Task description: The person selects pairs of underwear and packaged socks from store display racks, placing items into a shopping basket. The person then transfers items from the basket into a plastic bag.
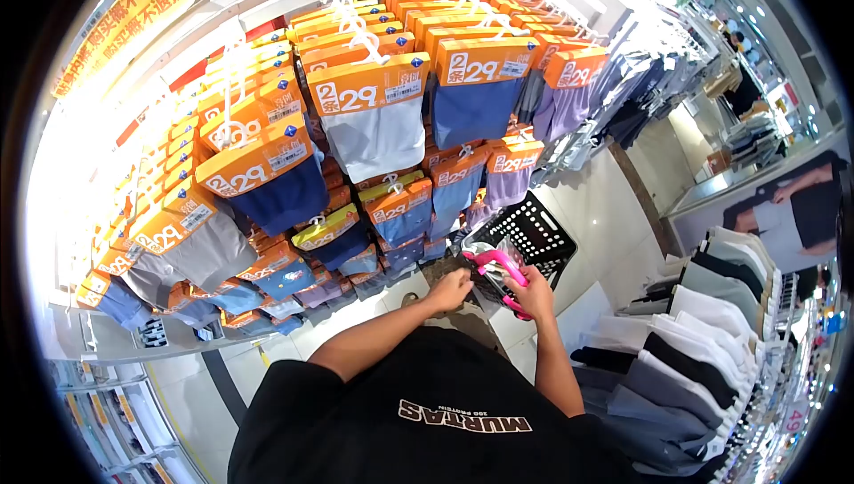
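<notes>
The fingers of the right hand (535, 295) are wrapped round the pink handle (500, 259), just on the near side of the black basket (557, 218). Those of the left hand (452, 290) are curled in narrow, to the left of the basket – whether they pinch anything, I cannot tell. Packs (369, 88) hang beyond and left of the basket; shirts (707, 315) hang to its right. The basket looks like stiff, light plastic, though any load inside would add weight. Its handle seems firm and smooth, perhaps a little slippery – best gripped at the middle of the curve, so the basket hangs level.
</notes>
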